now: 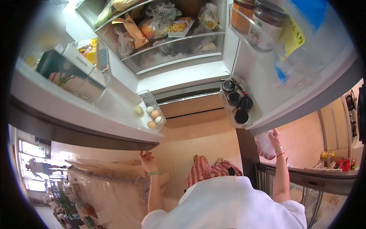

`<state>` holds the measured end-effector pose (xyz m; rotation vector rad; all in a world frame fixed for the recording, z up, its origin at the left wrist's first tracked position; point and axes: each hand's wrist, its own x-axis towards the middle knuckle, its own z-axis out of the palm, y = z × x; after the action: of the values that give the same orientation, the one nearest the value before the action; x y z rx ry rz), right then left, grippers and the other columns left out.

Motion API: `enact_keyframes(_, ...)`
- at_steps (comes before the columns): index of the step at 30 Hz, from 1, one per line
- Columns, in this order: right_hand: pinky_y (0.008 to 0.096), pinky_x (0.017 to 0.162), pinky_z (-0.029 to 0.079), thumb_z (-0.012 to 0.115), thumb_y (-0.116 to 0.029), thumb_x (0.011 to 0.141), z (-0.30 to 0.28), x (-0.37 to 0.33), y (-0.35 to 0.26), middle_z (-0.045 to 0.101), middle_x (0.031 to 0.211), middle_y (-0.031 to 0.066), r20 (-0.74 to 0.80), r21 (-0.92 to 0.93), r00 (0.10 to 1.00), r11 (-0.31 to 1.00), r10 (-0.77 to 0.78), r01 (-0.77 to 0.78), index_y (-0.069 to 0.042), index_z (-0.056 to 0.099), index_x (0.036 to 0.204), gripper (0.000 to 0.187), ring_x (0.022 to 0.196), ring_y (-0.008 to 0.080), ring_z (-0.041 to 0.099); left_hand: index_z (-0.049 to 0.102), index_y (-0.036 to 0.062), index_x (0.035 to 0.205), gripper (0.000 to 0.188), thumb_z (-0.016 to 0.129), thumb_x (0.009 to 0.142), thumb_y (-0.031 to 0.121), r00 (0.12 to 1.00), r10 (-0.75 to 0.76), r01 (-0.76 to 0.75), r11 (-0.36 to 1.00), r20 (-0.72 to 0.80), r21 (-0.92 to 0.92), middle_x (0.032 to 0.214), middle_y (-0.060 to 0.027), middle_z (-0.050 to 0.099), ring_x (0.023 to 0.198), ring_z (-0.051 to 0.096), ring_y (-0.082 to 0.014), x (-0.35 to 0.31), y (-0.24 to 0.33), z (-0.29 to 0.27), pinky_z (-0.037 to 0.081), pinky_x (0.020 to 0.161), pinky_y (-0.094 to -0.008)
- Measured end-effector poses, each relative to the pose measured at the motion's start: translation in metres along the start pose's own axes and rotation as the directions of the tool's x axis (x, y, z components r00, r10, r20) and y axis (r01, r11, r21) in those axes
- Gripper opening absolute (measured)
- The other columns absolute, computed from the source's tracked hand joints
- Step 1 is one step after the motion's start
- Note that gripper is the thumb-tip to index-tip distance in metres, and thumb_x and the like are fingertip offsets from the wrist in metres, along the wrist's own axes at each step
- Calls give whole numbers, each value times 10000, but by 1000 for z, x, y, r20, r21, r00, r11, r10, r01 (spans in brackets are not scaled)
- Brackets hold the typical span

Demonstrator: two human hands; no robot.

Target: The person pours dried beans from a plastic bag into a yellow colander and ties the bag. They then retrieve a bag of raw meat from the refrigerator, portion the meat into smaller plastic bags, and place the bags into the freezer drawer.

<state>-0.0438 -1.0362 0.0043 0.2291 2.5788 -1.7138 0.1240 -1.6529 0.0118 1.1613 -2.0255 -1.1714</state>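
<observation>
My left hand, with a green bangle at its wrist, is raised at the lower edge of the left refrigerator door. Its fingers are apart, with the tips at the door's edge. Below the right refrigerator door, my right hand closes on a clear plastic bag with something reddish in it. What exactly the bag contains is too unclear to tell. Both doors stand wide apart, and the lit inside of the refrigerator lies ahead.
Inside, a clear drawer and shelf hold several bagged foods. Eggs sit in the left door's bin; black-lidded jars fill the right one. Larger jars stand above. A drawer is pulled out at my right. A covered table stands left.
</observation>
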Motion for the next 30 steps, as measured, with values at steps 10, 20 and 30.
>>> enact_keyframes(10, 364, 535, 416, 578, -99, 805, 22, -31, -38, 514, 612, 148, -2, -370, 1000, 929, -13, 11, -120, 592, 1146, 342, 561, 247, 542, 577, 89, 918, 292, 451, 977, 346, 880, 319, -473, 649, 351, 595, 866, -127, 658, 800, 624, -357, 1, 89, 45, 489, 666, -481)
enact_keyframes(20, 506, 642, 481, 572, -174, 799, 115, -58, -84, 641, 768, 212, 155, -494, 984, 855, -88, 155, -214, 546, 1220, 424, 735, 398, 625, 571, 84, 925, 276, 437, 982, 318, 778, 395, -557, 794, 488, 244, 843, -131, 656, 793, 629, -344, 33, 162, 137, 479, 676, -451)
enact_keyframes(30, 484, 703, 490, 523, -175, 834, 252, 2, -158, 655, 1029, 151, 302, -478, 923, 799, -239, 364, -197, 540, 1197, 363, 822, 376, 627, 538, 81, 915, 242, 393, 998, 257, 755, 602, -614, 788, 261, -40, 641, -74, 564, 578, 581, -216, 109, 203, 211, 445, 536, -358)
